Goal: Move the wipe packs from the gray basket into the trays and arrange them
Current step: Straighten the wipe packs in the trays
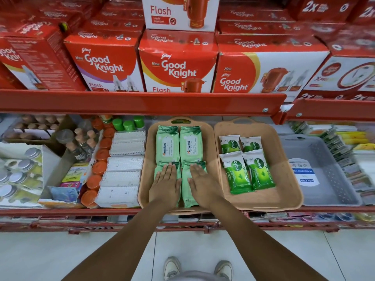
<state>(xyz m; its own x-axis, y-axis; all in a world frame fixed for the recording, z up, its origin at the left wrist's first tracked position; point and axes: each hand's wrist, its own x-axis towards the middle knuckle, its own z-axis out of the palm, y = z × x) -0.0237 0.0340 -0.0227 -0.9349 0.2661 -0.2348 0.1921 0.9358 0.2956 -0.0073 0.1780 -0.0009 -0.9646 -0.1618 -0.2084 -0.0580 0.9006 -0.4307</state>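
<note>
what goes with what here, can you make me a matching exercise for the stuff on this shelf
Things:
1. Himalaya wipe packs
2. Dettol wipe packs
3. gray basket
4. left hand

Places or states:
A. in the right tan tray
B. holds one white and blue pack
C. flat on a front pack
D. in the left tan tray

Pairs: 1-D, 2-A, 3-B, 4-C

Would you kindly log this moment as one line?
left hand: flat on front-left pack | right hand: flat on front-right pack | gray basket: one white pack left
</note>
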